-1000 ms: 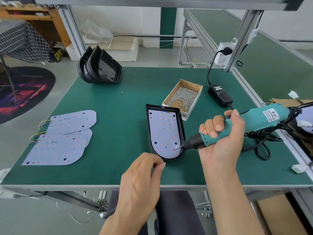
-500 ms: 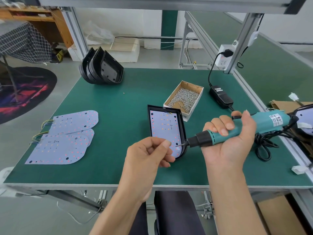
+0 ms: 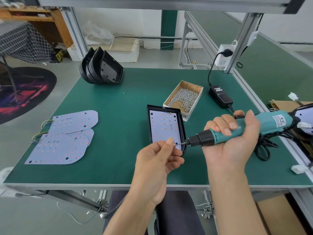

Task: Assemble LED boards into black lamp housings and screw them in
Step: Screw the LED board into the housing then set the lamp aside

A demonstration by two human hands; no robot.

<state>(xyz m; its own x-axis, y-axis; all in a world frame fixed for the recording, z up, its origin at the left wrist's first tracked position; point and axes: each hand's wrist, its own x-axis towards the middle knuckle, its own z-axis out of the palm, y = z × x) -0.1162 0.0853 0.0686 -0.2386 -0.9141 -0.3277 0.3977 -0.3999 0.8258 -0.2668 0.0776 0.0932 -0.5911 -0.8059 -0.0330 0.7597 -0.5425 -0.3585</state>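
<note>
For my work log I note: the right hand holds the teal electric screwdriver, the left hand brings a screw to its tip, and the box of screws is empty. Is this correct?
One detail is wrong: the head view shows the box of screws holding many screws. The right hand holds the teal electric screwdriver, and the left hand pinches a screw at its tip.

Layout of the green bench mat

Loose pale LED boards are laid left; the black housing with fitted board centre; the cardboard screw box behind it.

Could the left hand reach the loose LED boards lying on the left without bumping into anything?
Probably yes. The mat between the left hand and the LED boards looks bare, but its fingers pinch a screw at the screwdriver tip, so it is occupied.
</note>
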